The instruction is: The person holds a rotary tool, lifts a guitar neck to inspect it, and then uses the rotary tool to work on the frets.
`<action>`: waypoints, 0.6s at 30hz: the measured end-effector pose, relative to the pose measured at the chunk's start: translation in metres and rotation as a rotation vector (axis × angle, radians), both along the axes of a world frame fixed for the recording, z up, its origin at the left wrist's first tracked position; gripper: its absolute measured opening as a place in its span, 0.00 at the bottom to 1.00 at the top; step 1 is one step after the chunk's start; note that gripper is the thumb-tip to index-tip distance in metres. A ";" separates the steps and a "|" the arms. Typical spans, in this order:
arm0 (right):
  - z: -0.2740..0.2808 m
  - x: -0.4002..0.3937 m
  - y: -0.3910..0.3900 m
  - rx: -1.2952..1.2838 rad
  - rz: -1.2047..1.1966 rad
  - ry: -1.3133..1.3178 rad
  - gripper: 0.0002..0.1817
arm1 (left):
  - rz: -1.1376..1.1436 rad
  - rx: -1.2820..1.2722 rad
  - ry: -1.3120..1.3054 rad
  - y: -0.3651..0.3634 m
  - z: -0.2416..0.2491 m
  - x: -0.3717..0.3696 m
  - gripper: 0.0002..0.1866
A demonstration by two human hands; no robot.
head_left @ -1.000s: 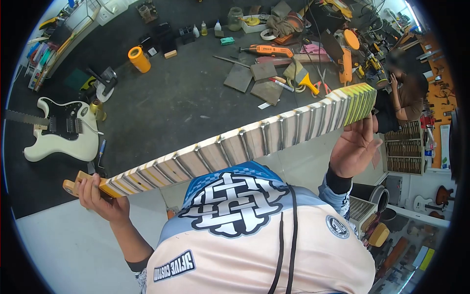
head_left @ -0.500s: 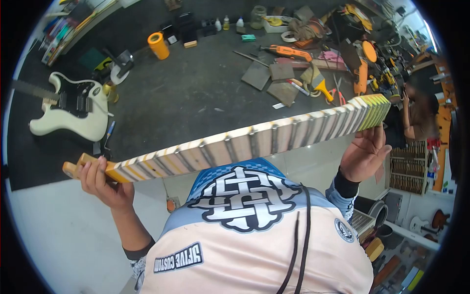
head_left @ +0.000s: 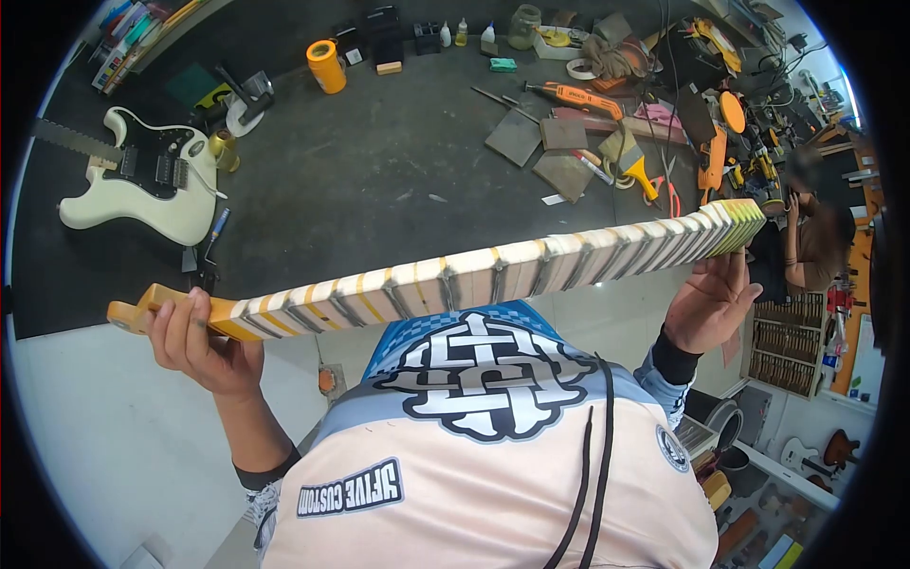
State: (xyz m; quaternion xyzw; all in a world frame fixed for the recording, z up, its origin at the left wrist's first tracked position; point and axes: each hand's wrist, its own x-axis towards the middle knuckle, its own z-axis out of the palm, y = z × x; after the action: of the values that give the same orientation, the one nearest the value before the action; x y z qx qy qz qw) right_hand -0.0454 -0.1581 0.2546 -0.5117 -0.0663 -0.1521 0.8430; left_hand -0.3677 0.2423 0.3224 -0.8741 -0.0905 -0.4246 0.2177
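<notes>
A guitar neck (head_left: 493,272), its fingerboard masked with pale tape between the frets, stretches across my view above the near edge of the workbench. Around its headstock end, at the left, the fingers of my left hand (head_left: 204,346) are closed. My right hand (head_left: 706,308) bears the other end on its fingertips, palm turned up and thumb held apart from the neck. Yellow-green tape shows between the frets at that end. The parts of my right fingertips behind the neck are hidden.
A white electric guitar (head_left: 180,194) lies on the dark workbench (head_left: 332,171) at the left. Farther back stands an orange tape roll (head_left: 326,68). A rotary tool (head_left: 578,98), a brush (head_left: 637,169) and scissors (head_left: 671,190) lie at the right. Another person (head_left: 820,237) is at the far right.
The neck has rolled slightly, so more of its taped side edge shows. Its left end sits a little higher in view. The bench things have shifted right as my view moved. Both hands keep their hold.
</notes>
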 end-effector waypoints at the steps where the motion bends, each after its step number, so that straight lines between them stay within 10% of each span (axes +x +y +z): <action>1: 0.000 0.000 -0.001 -0.004 -0.002 0.003 0.43 | 0.000 0.003 -0.001 0.000 0.000 0.000 0.25; 18: -0.006 0.002 -0.001 0.042 0.019 0.065 0.43 | 0.047 0.005 0.020 -0.004 0.000 -0.005 0.24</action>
State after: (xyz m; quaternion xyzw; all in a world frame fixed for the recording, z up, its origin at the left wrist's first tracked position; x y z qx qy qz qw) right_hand -0.0433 -0.1593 0.2490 -0.4979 -0.0406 -0.1288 0.8567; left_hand -0.3730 0.2380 0.3226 -0.8754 -0.1077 -0.4110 0.2306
